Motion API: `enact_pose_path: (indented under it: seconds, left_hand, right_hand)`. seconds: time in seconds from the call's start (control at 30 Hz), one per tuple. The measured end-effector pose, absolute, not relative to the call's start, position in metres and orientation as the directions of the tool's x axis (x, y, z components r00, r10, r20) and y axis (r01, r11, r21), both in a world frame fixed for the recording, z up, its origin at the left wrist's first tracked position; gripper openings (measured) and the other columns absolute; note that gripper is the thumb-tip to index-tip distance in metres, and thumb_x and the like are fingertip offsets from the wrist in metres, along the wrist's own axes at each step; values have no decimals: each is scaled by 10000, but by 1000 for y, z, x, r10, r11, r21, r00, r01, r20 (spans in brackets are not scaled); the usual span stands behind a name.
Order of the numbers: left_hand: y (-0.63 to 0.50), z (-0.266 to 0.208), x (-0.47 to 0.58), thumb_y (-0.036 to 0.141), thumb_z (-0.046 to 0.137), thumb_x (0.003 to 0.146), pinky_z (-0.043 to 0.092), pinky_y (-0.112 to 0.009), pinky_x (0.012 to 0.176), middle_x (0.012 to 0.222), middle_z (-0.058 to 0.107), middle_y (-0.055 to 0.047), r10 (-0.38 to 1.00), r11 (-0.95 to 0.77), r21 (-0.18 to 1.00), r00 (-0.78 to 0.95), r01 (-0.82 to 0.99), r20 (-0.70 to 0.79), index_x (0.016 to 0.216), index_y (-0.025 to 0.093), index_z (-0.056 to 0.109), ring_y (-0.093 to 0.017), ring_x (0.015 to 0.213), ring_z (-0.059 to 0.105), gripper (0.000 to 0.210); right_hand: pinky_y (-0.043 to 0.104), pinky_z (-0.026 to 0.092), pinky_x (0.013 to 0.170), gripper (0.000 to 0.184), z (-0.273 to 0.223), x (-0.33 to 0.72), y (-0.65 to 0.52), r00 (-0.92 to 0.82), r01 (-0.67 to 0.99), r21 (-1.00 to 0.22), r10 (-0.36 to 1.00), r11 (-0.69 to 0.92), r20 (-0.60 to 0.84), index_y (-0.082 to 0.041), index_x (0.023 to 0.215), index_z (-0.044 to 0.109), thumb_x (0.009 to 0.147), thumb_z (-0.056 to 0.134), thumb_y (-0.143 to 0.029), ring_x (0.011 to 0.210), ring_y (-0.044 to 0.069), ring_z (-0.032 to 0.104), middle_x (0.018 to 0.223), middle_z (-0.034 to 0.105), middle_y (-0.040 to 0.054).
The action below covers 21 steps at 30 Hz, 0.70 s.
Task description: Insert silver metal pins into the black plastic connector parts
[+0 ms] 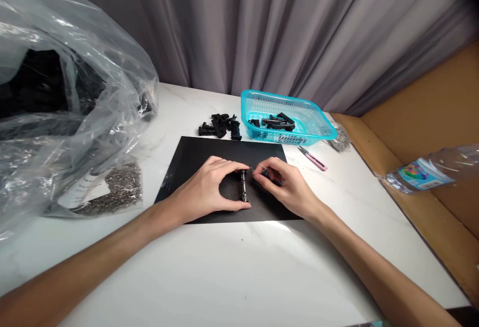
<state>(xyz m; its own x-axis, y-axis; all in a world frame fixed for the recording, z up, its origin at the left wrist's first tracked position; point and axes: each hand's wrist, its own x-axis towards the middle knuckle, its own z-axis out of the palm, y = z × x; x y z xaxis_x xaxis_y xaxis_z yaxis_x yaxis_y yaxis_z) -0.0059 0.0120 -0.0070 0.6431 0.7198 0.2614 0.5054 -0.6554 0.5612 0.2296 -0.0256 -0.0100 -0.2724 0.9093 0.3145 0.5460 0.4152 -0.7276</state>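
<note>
Between the thumb and forefinger of my left hand (209,185), a narrow black plastic part (243,186) is gripped by its two ends over a black mat (202,155). Just to the right of the part's far end, my right hand (282,182) pinches a thin, shiny metal piece (258,168), too small to make out fully. Beyond the mat lies a loose pile of similar black plastic parts (220,126). More such parts (280,121) rest inside a blue plastic basket (310,135).
A large clear plastic bag (123,68) with dark contents fills the left side. Near it sits a bag of small metal pieces (119,187). A pink utility knife (314,159) lies right of the mat. At the right are a cardboard box (430,102) and a plastic bottle (426,172).
</note>
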Motion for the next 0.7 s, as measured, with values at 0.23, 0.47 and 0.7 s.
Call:
enact_pose_path:
  seconds: [0.23, 0.47, 0.7]
  left_hand:
    - [13, -10, -3, 634, 865, 657, 468, -473, 1030, 1187, 697, -56, 751, -634, 538, 608, 555, 257, 1259, 292, 683, -320, 1186, 549, 715]
    - [11, -12, 2, 604, 880, 633, 458, -475, 1011, 1108, 695, -46, 771, -613, 547, 583, 570, 257, 1198, 275, 669, -315, 1131, 548, 687]
    - [9, -12, 1, 602, 876, 645, 453, -469, 1006, 1107, 685, -43, 771, -616, 537, 581, 576, 261, 1180, 277, 669, -311, 1132, 534, 659]
  right_hand:
    - [320, 513, 776, 68, -20, 219, -21, -268, 462, -740, 872, 489, 409, -220, 1019, 592, 1035, 542, -264, 934, 187, 577, 1082, 589, 81]
    - [324, 507, 756, 75, -20, 212, -21, -196, 480, -758, 896, 442, 398, -224, 990, 588, 1025, 559, -283, 842, 177, 569, 1023, 596, 64]
    - [322, 494, 748, 85, -18, 211, -22, -207, 480, -765, 903, 430, 377, -222, 1006, 599, 1028, 563, -295, 862, 181, 577, 1036, 603, 65]
